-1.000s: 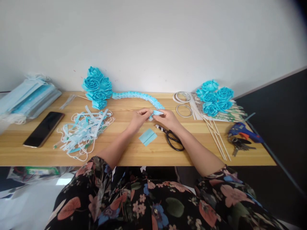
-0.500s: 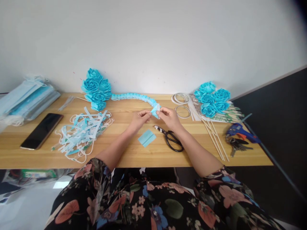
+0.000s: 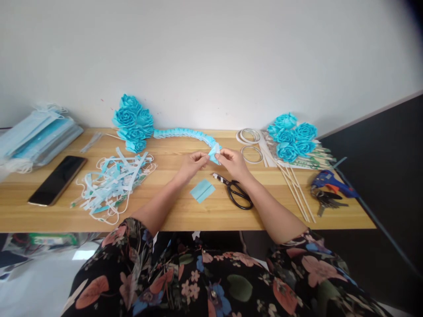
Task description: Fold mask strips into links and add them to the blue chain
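Between my hands is a small folded piece of light blue mask fabric [image 3: 214, 155]. My left hand [image 3: 194, 165] pinches its left edge between thumb and fingers. On the other side my right hand [image 3: 232, 162] grips it the same way, thumb on the front. Just behind, a curved row of folded blue pieces [image 3: 185, 132] runs left along the back of the table. A flat blue square [image 3: 202, 190] with a crease lies in front of my hands. Black-handled scissors [image 3: 238, 193] rest below my right hand, their blades pointing up and left.
Blue fabric roses stand in two clusters, one at back left [image 3: 132, 123] and one at back right [image 3: 292, 136]. Cut strips [image 3: 112, 185], a phone [image 3: 57, 180] and stacked masks [image 3: 41, 136] lie left. Tape rings [image 3: 251, 154], sticks [image 3: 297, 193], keys [image 3: 328, 202] and a glue gun [image 3: 332, 181] lie right.
The folded piece has tilted slightly between my fingertips. Both hands stay in nearly the same place, and everything on the table lies as before.
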`<act>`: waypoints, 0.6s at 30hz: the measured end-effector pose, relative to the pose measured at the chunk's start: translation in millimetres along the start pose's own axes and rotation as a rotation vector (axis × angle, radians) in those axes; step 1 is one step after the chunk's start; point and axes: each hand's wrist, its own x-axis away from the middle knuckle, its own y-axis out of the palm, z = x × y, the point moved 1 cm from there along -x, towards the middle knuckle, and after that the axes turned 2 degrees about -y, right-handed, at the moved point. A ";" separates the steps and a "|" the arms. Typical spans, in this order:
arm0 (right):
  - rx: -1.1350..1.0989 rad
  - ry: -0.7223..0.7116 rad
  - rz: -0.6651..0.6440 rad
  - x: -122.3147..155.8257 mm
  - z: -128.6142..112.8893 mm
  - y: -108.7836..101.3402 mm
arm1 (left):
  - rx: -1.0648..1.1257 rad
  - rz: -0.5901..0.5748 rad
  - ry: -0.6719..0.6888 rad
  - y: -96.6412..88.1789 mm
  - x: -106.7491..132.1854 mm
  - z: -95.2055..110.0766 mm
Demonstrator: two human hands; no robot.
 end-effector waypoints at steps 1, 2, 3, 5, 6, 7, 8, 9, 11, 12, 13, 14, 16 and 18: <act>0.011 -0.001 -0.005 0.2 -0.7 0.3 | -0.013 -0.007 0.001 0.2 -0.4 -0.7; 0.023 -0.004 -0.009 0.4 -1.3 0.6 | -0.025 -0.017 0.008 0.4 -0.9 -1.5; 0.034 -0.008 -0.013 0.6 -1.8 0.9 | -0.036 -0.028 0.020 0.5 -1.2 -2.4; 0.045 -0.015 -0.019 0.9 -2.1 1.6 | -0.047 -0.050 0.048 0.6 -1.6 -4.1; 0.040 -0.020 -0.020 1.0 -2.0 2.0 | -0.049 -0.060 0.058 0.6 -1.5 -4.5; 0.029 -0.024 -0.023 1.1 -1.8 2.4 | -0.049 -0.068 0.064 0.8 -1.1 -4.5; 0.013 -0.027 -0.029 1.2 -1.4 2.8 | -0.050 -0.076 0.065 1.1 -0.5 -4.0; -0.006 -0.029 -0.037 1.3 -1.0 3.2 | -0.052 -0.087 0.066 1.6 0.4 -2.9; -0.044 -0.027 -0.048 1.6 -0.2 4.0 | -0.062 -0.112 0.067 3.2 2.5 0.6; -0.060 -0.021 -0.046 1.7 0.1 4.2 | -0.071 -0.127 0.068 4.2 3.6 2.7; -0.071 -0.014 -0.035 1.8 0.2 4.2 | -0.083 -0.140 0.069 5.0 4.5 4.7; -0.079 -0.008 -0.013 1.7 0.0 3.9 | -0.095 -0.151 0.069 5.8 5.3 6.6; -0.094 -0.003 0.047 1.1 -0.9 2.8 | -0.114 -0.160 0.068 6.6 6.2 9.1; -0.123 0.002 0.110 -0.1 -1.6 1.4 | -0.115 -0.154 0.060 6.4 6.1 9.7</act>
